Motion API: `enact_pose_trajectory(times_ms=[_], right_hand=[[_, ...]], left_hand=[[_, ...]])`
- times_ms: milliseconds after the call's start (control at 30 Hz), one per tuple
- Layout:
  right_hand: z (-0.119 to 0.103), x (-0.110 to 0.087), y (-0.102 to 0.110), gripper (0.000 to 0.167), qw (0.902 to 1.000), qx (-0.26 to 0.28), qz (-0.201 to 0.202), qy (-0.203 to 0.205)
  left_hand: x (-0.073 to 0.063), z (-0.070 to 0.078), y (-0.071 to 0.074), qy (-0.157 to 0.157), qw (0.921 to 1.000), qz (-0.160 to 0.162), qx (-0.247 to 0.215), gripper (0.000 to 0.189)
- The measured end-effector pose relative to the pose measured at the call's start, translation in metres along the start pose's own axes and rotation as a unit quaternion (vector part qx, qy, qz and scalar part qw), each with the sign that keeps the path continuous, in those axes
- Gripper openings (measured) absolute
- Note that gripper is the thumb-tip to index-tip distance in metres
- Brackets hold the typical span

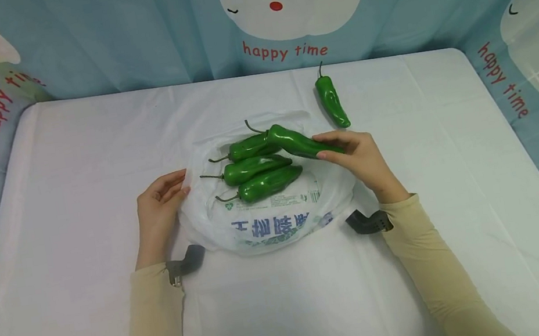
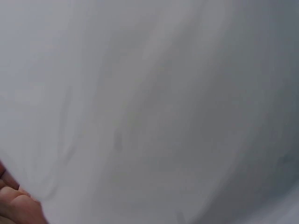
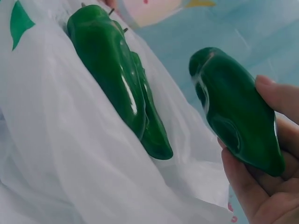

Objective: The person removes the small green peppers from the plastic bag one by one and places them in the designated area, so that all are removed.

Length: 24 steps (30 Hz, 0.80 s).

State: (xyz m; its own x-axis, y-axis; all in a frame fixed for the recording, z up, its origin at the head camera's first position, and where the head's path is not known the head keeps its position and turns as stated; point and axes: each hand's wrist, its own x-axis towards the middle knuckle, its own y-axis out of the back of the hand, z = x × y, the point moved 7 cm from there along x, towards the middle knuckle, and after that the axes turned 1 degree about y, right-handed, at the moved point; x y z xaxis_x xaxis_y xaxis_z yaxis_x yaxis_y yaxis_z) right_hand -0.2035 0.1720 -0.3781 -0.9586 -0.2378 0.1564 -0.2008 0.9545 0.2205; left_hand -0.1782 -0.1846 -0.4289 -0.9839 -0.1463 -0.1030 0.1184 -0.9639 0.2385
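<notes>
A white plastic bag [image 1: 216,229] with blue and green print lies at the middle of the table. Three green chili peppers [image 1: 272,184] rest side by side on it, stems toward the left. My right hand [image 1: 364,162] pinches another green chili pepper [image 1: 293,141] by its tip end, above the bag's right side and partly over the farthest pepper. That held pepper is large in the right wrist view [image 3: 238,107]. At the bag's left edge, my left hand [image 1: 156,206] grips the plastic between thumb and fingers; white plastic [image 2: 149,112] fills most of the left wrist view.
One more green chili pepper [image 1: 331,102] lies on the white tablecloth [image 1: 427,125] near the far edge, beyond the right hand. A blue curtain [image 1: 147,29] with cartoon whales hangs behind the table. Dark wrist-camera mounts [image 1: 369,221] stick out at both wrists.
</notes>
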Motion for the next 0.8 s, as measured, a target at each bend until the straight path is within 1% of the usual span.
enact_pose_trajectory(times_ms=[200, 433, 633, 800], right_hand=[[0.0, 0.0, 0.007, 0.031, 0.9996, 0.007, 0.029, -0.002], [0.001, 0.0, 0.017, 0.028, 0.9976, 0.036, 0.059, 0.005], [0.002, 0.001, 0.022, 0.028, 0.9965, 0.031, 0.076, 0.013], [0.004, 0.0, 0.027, 0.028, 0.9949, 0.031, 0.095, 0.01]], left_hand=[[0.001, 0.0, 0.0, -0.003, 1.0, 0.002, 0.003, 0.034], [0.001, -0.001, 0.0, -0.002, 1.0, 0.001, 0.0, 0.034], [0.001, -0.001, 0.0, 0.002, 1.0, -0.001, -0.001, 0.034], [0.0, -0.001, 0.0, 0.003, 1.0, -0.003, 0.002, 0.034]])
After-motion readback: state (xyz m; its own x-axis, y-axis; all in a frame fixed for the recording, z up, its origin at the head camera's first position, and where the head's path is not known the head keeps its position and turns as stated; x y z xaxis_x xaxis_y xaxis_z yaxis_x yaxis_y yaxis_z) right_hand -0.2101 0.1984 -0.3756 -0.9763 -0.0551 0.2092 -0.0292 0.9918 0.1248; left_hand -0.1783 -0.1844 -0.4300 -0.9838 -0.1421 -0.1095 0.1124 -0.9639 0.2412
